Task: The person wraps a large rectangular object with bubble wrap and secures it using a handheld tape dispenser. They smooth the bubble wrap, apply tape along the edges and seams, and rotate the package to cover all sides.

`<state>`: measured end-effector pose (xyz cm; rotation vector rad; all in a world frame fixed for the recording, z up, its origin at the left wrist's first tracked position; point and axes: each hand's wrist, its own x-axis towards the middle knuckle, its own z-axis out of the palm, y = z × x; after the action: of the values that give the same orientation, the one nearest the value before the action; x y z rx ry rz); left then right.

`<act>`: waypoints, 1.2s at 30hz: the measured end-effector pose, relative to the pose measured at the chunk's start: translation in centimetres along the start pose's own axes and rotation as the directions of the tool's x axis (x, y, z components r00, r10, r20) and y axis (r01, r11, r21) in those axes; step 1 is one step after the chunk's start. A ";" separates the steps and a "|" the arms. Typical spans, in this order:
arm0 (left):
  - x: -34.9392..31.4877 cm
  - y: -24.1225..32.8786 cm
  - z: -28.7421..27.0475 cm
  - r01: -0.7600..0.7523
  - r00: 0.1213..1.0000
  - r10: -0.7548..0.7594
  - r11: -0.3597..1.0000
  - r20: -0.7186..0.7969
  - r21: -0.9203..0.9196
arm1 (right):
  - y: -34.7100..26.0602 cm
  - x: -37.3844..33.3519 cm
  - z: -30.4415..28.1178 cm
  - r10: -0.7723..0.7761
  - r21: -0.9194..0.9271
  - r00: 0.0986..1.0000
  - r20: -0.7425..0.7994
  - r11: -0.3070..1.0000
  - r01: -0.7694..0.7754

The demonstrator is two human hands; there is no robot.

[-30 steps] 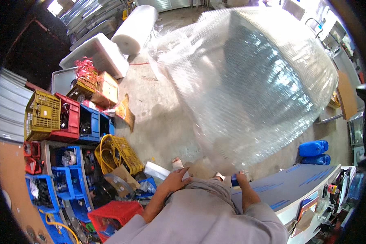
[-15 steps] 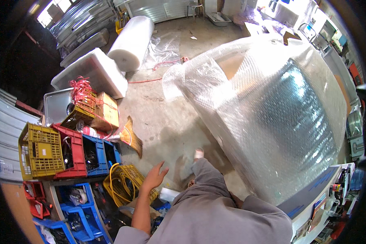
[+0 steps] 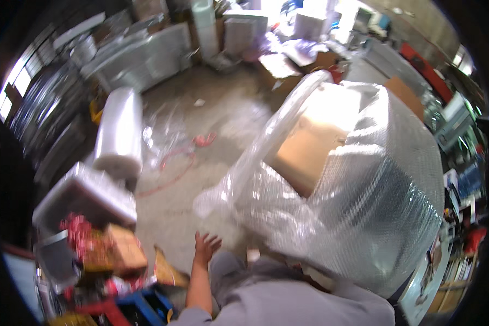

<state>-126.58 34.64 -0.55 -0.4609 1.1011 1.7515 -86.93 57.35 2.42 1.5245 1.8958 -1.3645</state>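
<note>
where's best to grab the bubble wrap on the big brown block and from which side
Probably at the loose corner on the left end of the bubble wrap, coming from the left, where the open left hand is. That corner juts out past the block and looks slack; the near side drapes closer, leaving less to pinch.

A greyish floor, darker in patches, carries the things. A big bubble-wrapped block fills much of its right side, the underside hidden; a loose flap of wrap reaches left over the floor. Across from it lie a crumpled clear sheet, a curling red cord and, farther back, a small white scrap, all slightly blurred
</note>
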 end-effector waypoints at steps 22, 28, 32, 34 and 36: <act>35.7 22.2 13.9 0.324 0.945 -0.326 0.944 -0.029 -0.061 | -29.4 5.4 2.5 0.333 0.385 0.877 -0.346 0.903 -0.191; 34.6 30.6 20.3 -0.110 0.945 0.154 0.980 0.287 -0.164 | -27.5 2.8 5.7 0.366 0.518 0.864 -0.345 0.842 -0.149; 24.3 39.5 35.3 -0.738 0.623 0.718 0.671 0.312 -0.071 | -24.4 -0.8 7.3 0.374 0.570 0.856 -0.357 0.813 -0.117; 10.2 39.0 44.5 -0.777 0.578 0.734 0.629 0.357 -0.036 | -21.2 -3.2 8.6 0.407 0.612 0.839 -0.362 0.782 -0.116; 0.0 36.2 50.5 -0.782 0.379 0.700 0.592 0.605 -0.195 | -18.2 -5.4 9.7 0.425 0.637 0.825 -0.373 0.764 -0.105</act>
<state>-149.73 73.03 42.47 0.8599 0.9345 2.3230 -103.91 47.06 10.22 2.5793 1.4234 -1.6213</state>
